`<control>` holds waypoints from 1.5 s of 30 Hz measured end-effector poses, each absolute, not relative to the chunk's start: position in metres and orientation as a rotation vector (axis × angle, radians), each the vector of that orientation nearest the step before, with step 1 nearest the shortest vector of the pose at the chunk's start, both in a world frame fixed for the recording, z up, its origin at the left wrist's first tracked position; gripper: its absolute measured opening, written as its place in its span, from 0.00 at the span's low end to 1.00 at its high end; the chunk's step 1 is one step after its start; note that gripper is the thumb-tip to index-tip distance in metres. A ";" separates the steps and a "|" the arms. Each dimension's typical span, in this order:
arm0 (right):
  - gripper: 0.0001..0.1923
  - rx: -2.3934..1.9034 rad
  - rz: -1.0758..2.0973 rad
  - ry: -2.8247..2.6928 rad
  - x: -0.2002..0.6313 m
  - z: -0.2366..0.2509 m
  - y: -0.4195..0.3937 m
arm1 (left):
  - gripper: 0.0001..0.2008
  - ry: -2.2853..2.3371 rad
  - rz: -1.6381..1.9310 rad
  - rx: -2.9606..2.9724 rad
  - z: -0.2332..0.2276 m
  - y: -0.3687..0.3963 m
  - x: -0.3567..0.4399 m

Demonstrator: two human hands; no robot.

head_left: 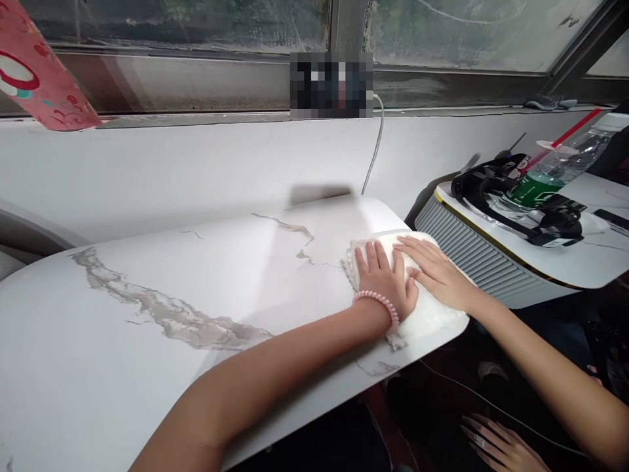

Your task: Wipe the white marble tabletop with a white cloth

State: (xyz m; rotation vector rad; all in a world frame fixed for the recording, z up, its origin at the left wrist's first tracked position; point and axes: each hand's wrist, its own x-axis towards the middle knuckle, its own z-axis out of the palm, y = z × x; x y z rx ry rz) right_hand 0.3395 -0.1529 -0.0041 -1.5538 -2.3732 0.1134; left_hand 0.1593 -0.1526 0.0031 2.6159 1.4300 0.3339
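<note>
Hands, two, (386, 278) (435, 272) press one cloth (427, 314).

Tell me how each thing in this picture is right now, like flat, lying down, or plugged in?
white cloth: spread flat at the table's right end, under both hands.
left hand: flat, palm down on the cloth.
right hand: flat, palm down on the cloth, beside the left.
marble table: bare apart from the cloth.
plastic bottle: lying on its side on the next table.
white cable: hanging from the window ledge.
</note>
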 end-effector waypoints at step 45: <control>0.25 -1.514 -0.012 -2.288 0.248 -0.015 0.038 | 0.29 1.685 0.327 2.471 0.005 0.017 0.083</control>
